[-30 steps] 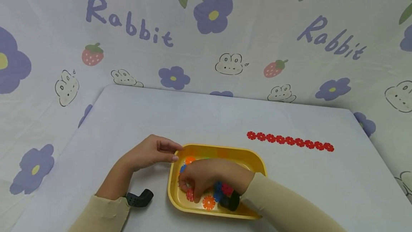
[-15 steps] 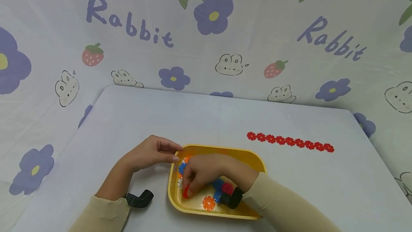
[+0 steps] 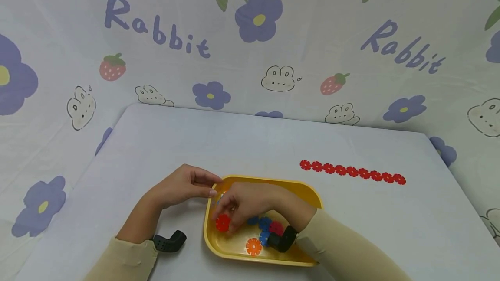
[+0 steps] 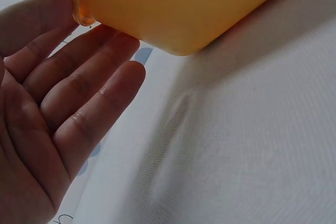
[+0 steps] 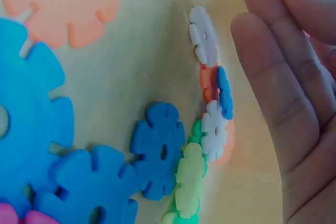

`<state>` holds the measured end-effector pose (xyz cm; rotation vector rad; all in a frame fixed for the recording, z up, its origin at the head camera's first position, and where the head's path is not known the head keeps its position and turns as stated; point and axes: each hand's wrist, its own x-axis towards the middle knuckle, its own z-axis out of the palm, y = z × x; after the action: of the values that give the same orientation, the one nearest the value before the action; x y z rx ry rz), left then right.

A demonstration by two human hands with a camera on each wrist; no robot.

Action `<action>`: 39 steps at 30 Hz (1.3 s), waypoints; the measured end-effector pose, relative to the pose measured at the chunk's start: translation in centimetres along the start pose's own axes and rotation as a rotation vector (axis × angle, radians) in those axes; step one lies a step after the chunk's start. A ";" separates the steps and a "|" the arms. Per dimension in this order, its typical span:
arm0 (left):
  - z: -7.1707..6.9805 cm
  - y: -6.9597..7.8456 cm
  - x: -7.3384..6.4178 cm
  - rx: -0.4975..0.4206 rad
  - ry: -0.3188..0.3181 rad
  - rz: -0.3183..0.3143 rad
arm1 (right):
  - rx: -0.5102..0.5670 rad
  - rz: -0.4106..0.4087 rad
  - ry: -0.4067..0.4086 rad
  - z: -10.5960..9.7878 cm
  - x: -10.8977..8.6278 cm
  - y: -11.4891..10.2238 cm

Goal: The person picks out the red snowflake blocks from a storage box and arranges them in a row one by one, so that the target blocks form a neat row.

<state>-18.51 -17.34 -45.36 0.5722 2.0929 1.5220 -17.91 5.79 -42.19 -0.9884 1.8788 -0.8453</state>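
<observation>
Between thumb and fingers, my right hand point(image 3: 250, 205) pinches a red snowflake-shaped plastic disc point(image 3: 222, 223) over the left part of the yellow tray point(image 3: 261, 261). Only a sliver of red shows at the fingertips in the right wrist view. At the tray's back left corner, my left hand point(image 3: 183, 187) touches the rim with thumb and index finger; its other fingers point(image 4: 100, 114) extend fairly straight beside the outer wall. Inside the tray lie an orange disc point(image 3: 253, 246), several blue discs point(image 5: 157, 150) and a pink one point(image 3: 276, 228). White discs point(image 5: 203, 36) and green ones point(image 5: 189, 179) lean along a wall.
A row of joined red discs point(image 3: 352, 171) lies on the white tabletop point(image 3: 234, 142), behind and right of the tray. Black wrist devices sit at my left cuff point(image 3: 170, 241) and right cuff point(image 3: 283, 239). A printed cloth point(image 3: 250, 47) hangs behind the table.
My right hand picked a red disc from the tray's floor and turned it face-up between its fingers, shifting slightly left and back. My left hand stayed at the corner.
</observation>
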 end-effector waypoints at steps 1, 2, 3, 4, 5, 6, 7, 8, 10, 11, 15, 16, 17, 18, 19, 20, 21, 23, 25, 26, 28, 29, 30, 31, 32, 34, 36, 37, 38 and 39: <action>0.0 0.0 0.0 -0.003 0.000 -0.001 | -0.009 0.003 0.008 0.0 0.0 0.0; 0.0 0.0 -0.1 -0.005 0.000 -0.003 | -0.015 0.008 0.015 -0.1 0.0 0.0; 0.0 0.0 -0.1 -0.009 -0.001 -0.005 | -0.022 0.010 0.024 -0.1 0.0 0.0; 0.0 0.0 -0.1 -0.016 -0.002 -0.007 | -0.032 0.012 0.033 -0.1 -0.1 -0.1; 0.0 -0.1 -0.1 -0.019 -0.002 -0.009 | -0.033 0.014 0.043 -0.1 -0.1 -0.1; 0.0 -0.1 -0.2 -0.023 -0.004 -0.011 | -0.038 0.011 0.053 -0.2 -0.2 -0.1; 0.1 -0.1 -0.2 -0.027 -0.006 -0.013 | -0.035 0.007 0.065 -0.3 -0.3 -0.2; 0.1 -0.1 -0.2 -0.028 -0.007 -0.011 | -0.033 0.002 0.076 -0.4 -0.5 -0.3; 0.1 -0.1 -0.1 -0.029 -0.008 -0.011 | -0.032 -0.009 0.103 -0.8 -0.9 -0.5; 0.1 -0.1 -0.1 -0.030 -0.006 -0.014 | -0.015 -0.016 0.117 -1.1 -1.2 -0.8; 0.2 0.0 -0.1 -0.027 0.001 -0.026 | 0.032 -0.049 0.201 -2.8 -3.5 -1.6; 0.2 0.1 -0.1 -0.026 0.002 -0.029 | 0.044 -0.058 0.231 -3.3 -4.3 -1.8; 0.2 0.1 -0.1 -0.028 0.002 -0.030 | 0.049 -0.063 0.266 -3.9 -5.1 -1.9; 0.2 0.1 -0.1 -0.026 0.002 -0.028 | 0.048 -0.066 0.308 -4.5 -5.9 -1.9; 0.2 0.1 0.0 -0.025 0.003 -0.028 | 0.044 -0.066 0.353 -5.1 -6.8 -1.9; 0.2 0.2 -0.1 -0.025 0.005 -0.030 | 0.037 -0.064 0.400 -5.7 -7.8 -1.7; 0.2 0.2 -0.1 -0.022 0.008 -0.031 | 0.032 -0.058 0.449 -6.2 -8.6 -1.5; 0.2 0.2 0.0 -0.021 0.013 -0.037 | 0.020 -0.019 0.555 -7.2 -10.3 -0.9; 0.2 0.2 0.0 -0.017 0.018 -0.044 | 0.023 0.027 0.649 -8.0 -11.8 -0.1; 0.1 0.2 0.0 -0.017 0.019 -0.047 | 0.027 0.056 0.691 -8.4 -12.5 0.4; 0.1 0.1 0.0 -0.017 0.019 -0.047 | 0.023 0.120 0.758 -9.0 -13.6 1.6; 0.1 0.0 0.0 -0.017 0.019 -0.048 | 0.020 0.147 0.781 -9.2 -14.1 2.3; 0.1 0.0 0.0 -0.011 0.017 -0.042 | 0.016 0.175 0.799 -9.5 -14.4 3.1; 0.1 0.0 0.0 -0.006 0.016 -0.036 | 0.006 0.207 0.814 -9.7 -14.7 3.9; 0.0 0.0 0.0 0.002 0.015 -0.031 | -0.005 0.240 0.821 -9.8 -14.8 4.7; 0.0 0.0 0.0 0.014 0.011 -0.020 | -0.030 0.297 0.817 -10.0 -15.0 6.6; 0.1 0.0 0.0 0.021 0.007 -0.010 | -0.054 0.343 0.794 -10.0 -14.8 8.4; 0.1 0.0 0.0 0.018 0.007 -0.014 | -0.074 0.364 0.778 -9.9 -14.6 9.2; 0.1 0.0 0.0 0.013 0.007 -0.017 | -0.087 0.378 0.759 -9.8 -14.4 10.1; 0.1 0.0 0.0 0.006 0.008 -0.021 | -0.106 0.386 0.740 -9.7 -14.2 10.8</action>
<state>-18.43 -17.24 -45.42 0.5461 2.1038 1.5090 -24.98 24.83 -41.97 -0.3433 2.6465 -0.9529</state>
